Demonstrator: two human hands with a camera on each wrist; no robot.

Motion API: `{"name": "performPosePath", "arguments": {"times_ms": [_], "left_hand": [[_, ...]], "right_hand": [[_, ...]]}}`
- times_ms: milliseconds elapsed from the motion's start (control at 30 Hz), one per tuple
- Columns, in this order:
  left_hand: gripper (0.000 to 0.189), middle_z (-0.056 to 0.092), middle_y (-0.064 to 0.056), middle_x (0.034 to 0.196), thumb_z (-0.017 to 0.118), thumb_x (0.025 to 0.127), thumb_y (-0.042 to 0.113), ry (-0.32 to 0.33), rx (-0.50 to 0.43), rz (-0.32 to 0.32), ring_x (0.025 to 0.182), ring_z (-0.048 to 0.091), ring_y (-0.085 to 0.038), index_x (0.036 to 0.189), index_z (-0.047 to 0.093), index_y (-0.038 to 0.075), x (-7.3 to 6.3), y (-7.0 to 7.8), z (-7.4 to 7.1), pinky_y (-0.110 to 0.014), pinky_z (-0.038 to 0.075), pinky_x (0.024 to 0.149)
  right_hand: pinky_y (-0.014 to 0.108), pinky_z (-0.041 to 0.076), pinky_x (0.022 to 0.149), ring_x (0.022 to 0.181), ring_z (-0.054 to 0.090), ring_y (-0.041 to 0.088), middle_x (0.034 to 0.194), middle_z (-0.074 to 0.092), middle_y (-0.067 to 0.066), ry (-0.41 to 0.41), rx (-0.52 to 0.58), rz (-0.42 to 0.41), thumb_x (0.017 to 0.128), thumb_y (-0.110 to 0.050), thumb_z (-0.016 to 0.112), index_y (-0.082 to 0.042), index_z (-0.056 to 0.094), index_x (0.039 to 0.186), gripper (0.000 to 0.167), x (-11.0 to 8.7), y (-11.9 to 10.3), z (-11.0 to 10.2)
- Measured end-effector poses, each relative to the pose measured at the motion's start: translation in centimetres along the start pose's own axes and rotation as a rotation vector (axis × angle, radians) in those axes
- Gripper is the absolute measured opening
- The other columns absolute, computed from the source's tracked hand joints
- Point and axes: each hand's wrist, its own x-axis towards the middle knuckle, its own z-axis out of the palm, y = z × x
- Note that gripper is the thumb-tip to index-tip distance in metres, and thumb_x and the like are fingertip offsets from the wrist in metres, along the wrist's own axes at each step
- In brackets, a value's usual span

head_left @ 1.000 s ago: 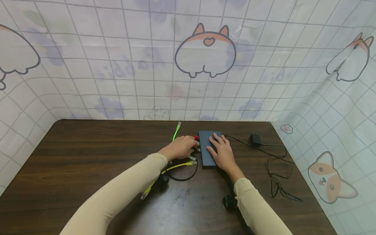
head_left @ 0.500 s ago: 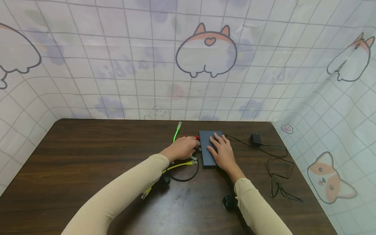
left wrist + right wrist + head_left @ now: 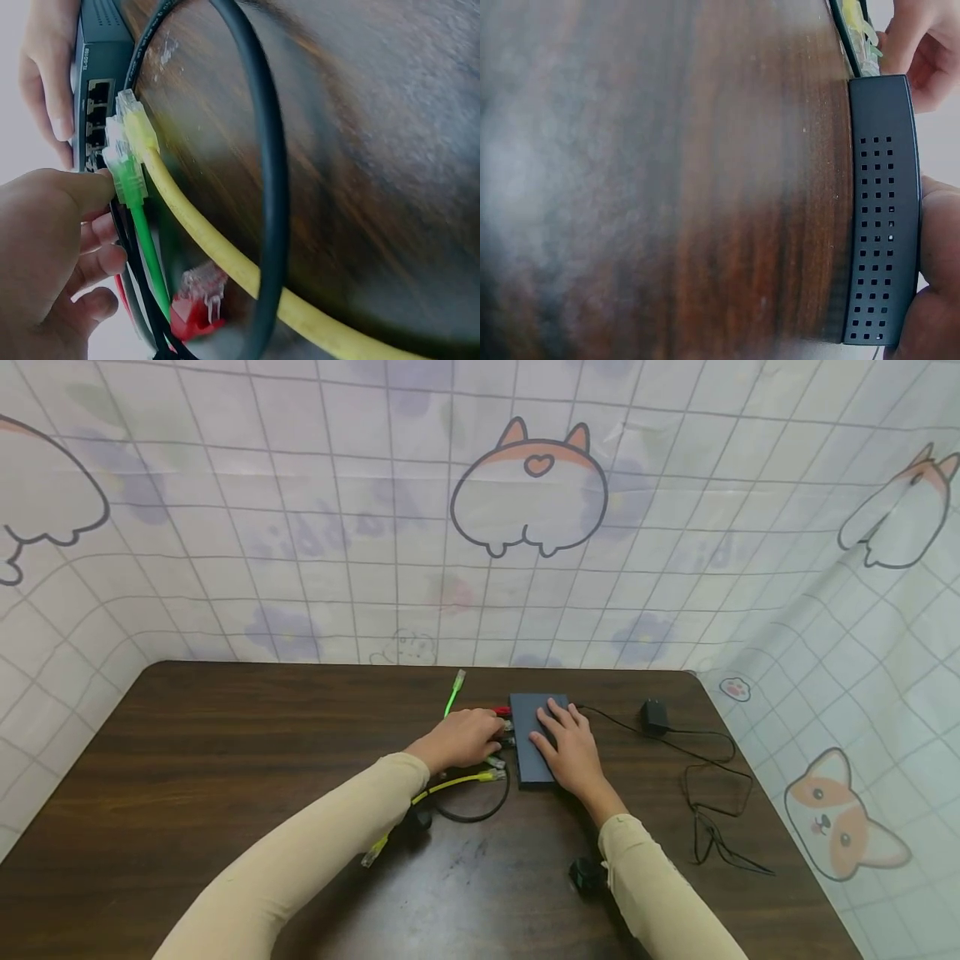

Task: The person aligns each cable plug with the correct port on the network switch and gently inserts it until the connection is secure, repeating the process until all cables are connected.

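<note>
A dark blue network switch (image 3: 527,760) lies flat on the table, its row of ports (image 3: 97,116) facing left. My right hand (image 3: 572,752) rests spread over its top and right side. At the ports, my left hand (image 3: 465,737) pinches a network cable by its clear plug (image 3: 507,725); much of that cable is hidden behind the fingers. A red plug (image 3: 502,711) sits at the port side just beyond. Close under the left hand lie a green network cable (image 3: 152,251), a yellow network cable (image 3: 202,225) and a looping black cable (image 3: 274,150).
A loose red-booted plug (image 3: 196,307) lies below the left hand. Behind that hand, a green cable end (image 3: 454,689) points toward the wall. To the right sit a black power adapter (image 3: 654,717) and its tangled cord (image 3: 701,810). A patterned curtain (image 3: 360,527) encloses the table.
My left hand edges toward the switch, then draws slightly back left, showing more of the red and clear plugs. My right hand stays on the switch. The head view shifts a little.
</note>
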Motion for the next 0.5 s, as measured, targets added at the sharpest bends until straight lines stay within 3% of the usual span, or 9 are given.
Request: {"name": "performPosePath", "arguments": {"times_ms": [233, 500], "left_hand": [[0.008, 0.065, -0.002, 0.094, 0.061, 0.095, 0.02, 0.013, 0.022, -0.023, 0.078, 0.063, -0.016, 0.095, 0.069, 0.016, -0.8, -0.6, -0.3, -0.033, 0.052, 0.068], [0.01, 0.067, -0.003, 0.097, 0.062, 0.095, 0.019, 0.012, 0.008, -0.021, 0.083, 0.065, -0.017, 0.096, 0.07, 0.014, -1.1, -1.1, -0.6, -0.035, 0.053, 0.071]], "right_hand": [[0.059, 0.021, 0.116, 0.146, 0.022, 0.042, 0.155, 0.035, 0.013, -0.008, -0.009, 0.012, 0.099, -0.036, 0.053, -0.01, 0.048, 0.143, 0.052, -0.1, 0.0, -0.1], [0.059, 0.022, 0.115, 0.145, 0.023, 0.044, 0.155, 0.036, 0.015, -0.001, -0.009, 0.004, 0.098, -0.034, 0.054, -0.009, 0.048, 0.143, 0.051, -0.1, -0.3, -0.1]]}}
